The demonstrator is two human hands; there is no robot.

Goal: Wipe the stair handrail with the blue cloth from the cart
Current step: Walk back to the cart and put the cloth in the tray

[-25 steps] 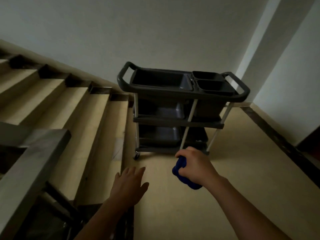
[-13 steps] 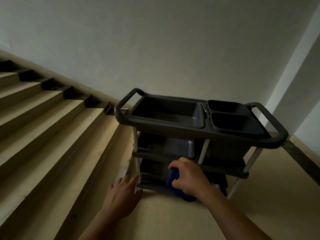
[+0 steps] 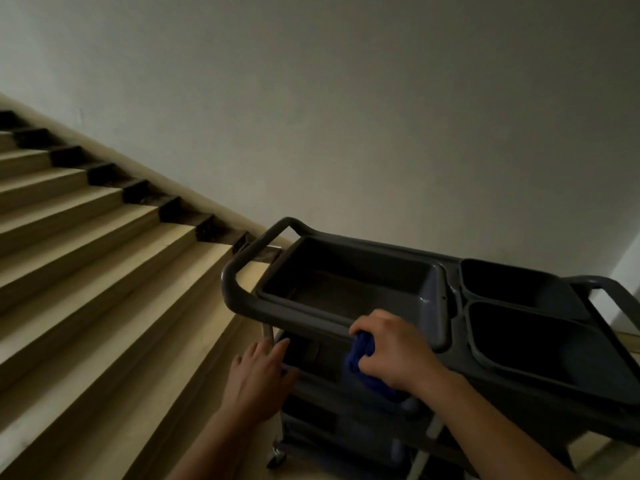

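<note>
My right hand (image 3: 394, 351) is closed around the bunched blue cloth (image 3: 363, 367), right at the front edge of the dark grey cart's top shelf (image 3: 311, 315). My left hand (image 3: 259, 379) hangs open with fingers spread, just left of the cart's front-left post and below the shelf. The top shelf holds a large grey tub (image 3: 349, 285) and two smaller bins (image 3: 526, 327), all showing nothing inside. The stair handrail is out of view.
Beige stairs (image 3: 86, 271) rise to the upper left, right next to the cart's left handle (image 3: 249, 258). A plain wall stands behind the cart. A cart wheel (image 3: 277, 457) rests on the beige landing floor at the bottom.
The view has swung up and closer to the cart. The handrail at the left has dropped out of view. My right hand has risen with the cloth from below the cart to its top shelf edge.
</note>
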